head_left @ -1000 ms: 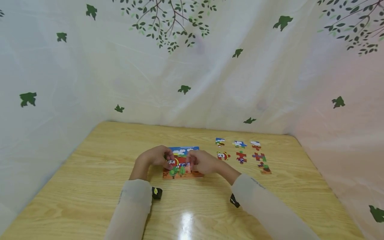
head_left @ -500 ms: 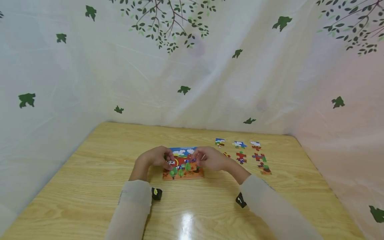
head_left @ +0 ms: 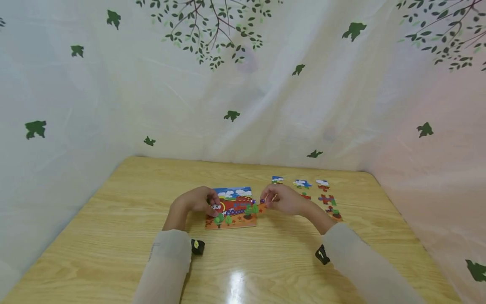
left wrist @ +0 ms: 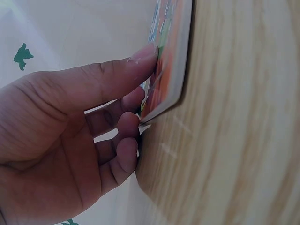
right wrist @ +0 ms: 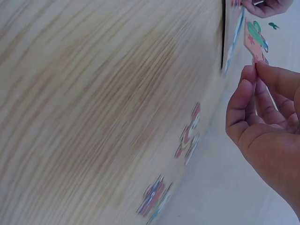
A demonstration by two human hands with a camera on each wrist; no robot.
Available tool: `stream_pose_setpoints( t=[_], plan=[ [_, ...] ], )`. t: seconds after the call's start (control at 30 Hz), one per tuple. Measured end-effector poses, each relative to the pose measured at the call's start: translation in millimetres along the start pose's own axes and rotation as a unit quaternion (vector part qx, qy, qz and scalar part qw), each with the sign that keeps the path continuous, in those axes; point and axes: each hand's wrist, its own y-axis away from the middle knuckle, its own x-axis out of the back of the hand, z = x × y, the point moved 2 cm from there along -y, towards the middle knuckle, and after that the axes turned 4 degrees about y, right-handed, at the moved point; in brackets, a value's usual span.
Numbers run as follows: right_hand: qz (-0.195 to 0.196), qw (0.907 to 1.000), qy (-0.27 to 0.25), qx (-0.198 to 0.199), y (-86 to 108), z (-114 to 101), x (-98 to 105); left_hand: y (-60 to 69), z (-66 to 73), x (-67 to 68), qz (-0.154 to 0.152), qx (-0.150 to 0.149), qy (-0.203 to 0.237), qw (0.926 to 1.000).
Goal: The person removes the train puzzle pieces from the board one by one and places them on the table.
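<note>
A puzzle board (head_left: 240, 218) with a red train, clouds and trees lies on the wooden table. My left hand (head_left: 195, 198) holds its left side, the thumb on the printed face and the curled fingers along the edge, as the left wrist view shows. Just right of the board, my right hand (head_left: 285, 200) pinches an orange puzzle piece (right wrist: 254, 41) with a green tree on it between thumb and fingertips. That piece is raised off the board and tilted. In the head view the right hand covers part of the loose pieces behind it.
Several loose puzzle pieces lie in rows at the back right, among them a cloud piece (head_left: 302, 183) and a red and green piece (head_left: 327, 199). A white cloth (head_left: 182, 105) with leaf prints hangs behind the wooden table (head_left: 243, 261).
My right hand has lifted the orange piece away from over the board and carried it to the right, uncovering the board's right part. The left hand has stayed in place.
</note>
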Motion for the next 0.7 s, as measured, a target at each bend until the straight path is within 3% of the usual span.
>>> stream_pose_setpoints(
  t=[0.7],
  plan=[
    [0.020,0.9990,-0.011,-0.038,67.4,54,34,0.2,-1.1,-0.5,0.004,0.003,0.011,0.9999]
  ],
)
